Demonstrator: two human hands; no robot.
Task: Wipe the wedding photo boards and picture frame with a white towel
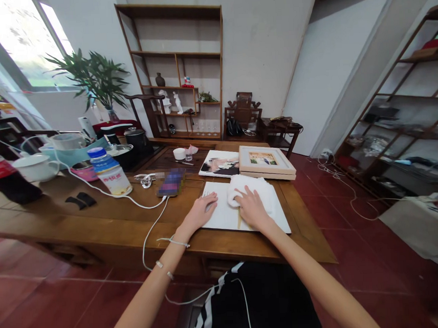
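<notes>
A flat white board [221, 214] lies near the front edge of the wooden table. My left hand [201, 211] rests on its left edge, fingers stretched out and holding nothing. On the board's right half is a bunched white cloth [262, 188]. My right hand [251, 209] presses down on this cloth, gripping it with the fingers over its top. A narrow yellowish strip [239, 220] shows on the board beside my right wrist. Just behind the board lie a picture panel [213, 165] and a stack of pale-framed pictures [267, 171].
Left of the board are a phone [171, 182] on a white charging cable [133, 202], a blue-capped bottle [111, 174], a cola bottle [7, 180] and a white pot [37, 167]. A small white cup [179, 153] stands farther back. Shelves [176, 44] line the wall.
</notes>
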